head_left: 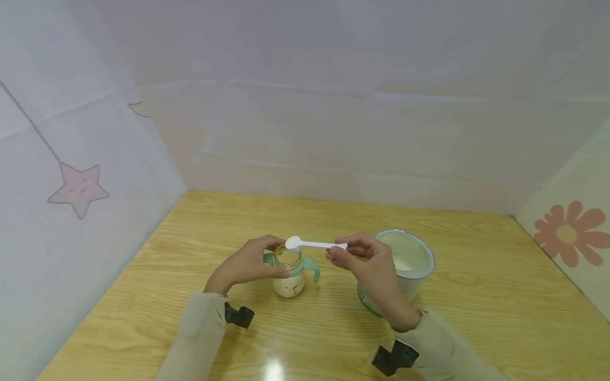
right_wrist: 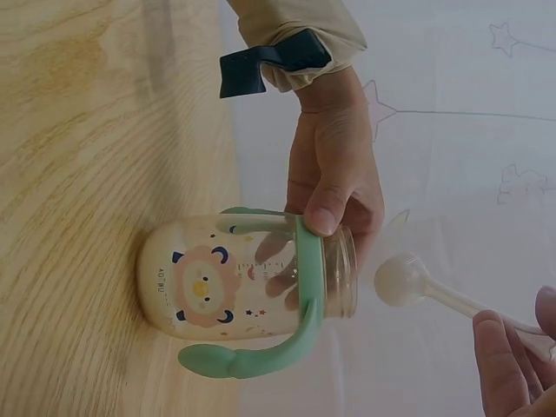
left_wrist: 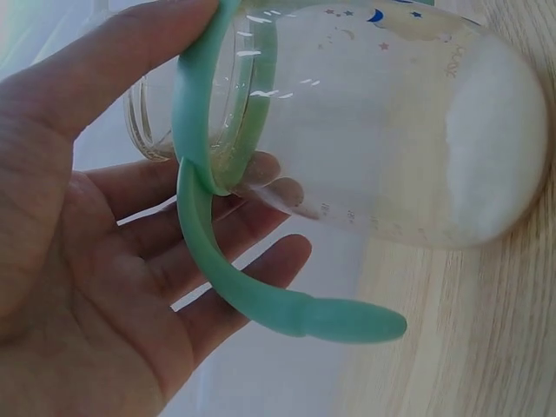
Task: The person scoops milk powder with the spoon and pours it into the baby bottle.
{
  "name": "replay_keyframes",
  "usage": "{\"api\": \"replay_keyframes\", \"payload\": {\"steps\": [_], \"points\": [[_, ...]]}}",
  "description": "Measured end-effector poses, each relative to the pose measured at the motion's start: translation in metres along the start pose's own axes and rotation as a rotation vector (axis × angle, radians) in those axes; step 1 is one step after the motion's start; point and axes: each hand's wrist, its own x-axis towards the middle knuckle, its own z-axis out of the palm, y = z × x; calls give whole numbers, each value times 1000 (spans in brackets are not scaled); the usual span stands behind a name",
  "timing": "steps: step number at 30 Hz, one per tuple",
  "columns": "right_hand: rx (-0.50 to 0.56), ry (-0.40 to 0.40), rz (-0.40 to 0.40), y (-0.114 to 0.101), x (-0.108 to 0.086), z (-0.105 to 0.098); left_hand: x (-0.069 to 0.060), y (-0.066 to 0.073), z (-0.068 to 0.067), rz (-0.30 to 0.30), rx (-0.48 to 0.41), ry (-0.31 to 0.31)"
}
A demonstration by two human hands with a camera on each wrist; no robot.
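A clear baby bottle (head_left: 288,286) with a green two-handled collar (right_wrist: 308,269) stands upright and uncapped on the table. White powder (left_wrist: 499,139) lies at its bottom, and a lion face is printed on its side. My left hand (head_left: 250,263) grips the bottle round the collar, thumb in front and fingers behind. In my right hand (head_left: 364,259) the handle of a white measuring scoop (head_left: 314,244) is pinched between thumb and fingers. The scoop's bowl (right_wrist: 400,280) is just above the bottle's open mouth. Whether powder is in the bowl I cannot tell.
An open can (head_left: 413,275) of pale powder stands on the wooden table (head_left: 314,338), behind and beside my right hand. Light cloth walls (head_left: 305,132) with printed stars and flowers surround the table's back and sides. Both wrists carry small black camera mounts (head_left: 240,316).
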Motion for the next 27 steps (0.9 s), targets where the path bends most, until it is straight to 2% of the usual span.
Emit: {"api": "replay_keyframes", "payload": {"steps": [10,18,27], "points": [[-75,4,-26,9,-1,6,-1,1,1,14,-30,-3],[-262,56,-239,19,-3,12,0,1,1,31,-22,-9],[-343,64,-406,25,-5,18,-1,2,0,44,-19,-6]]}}
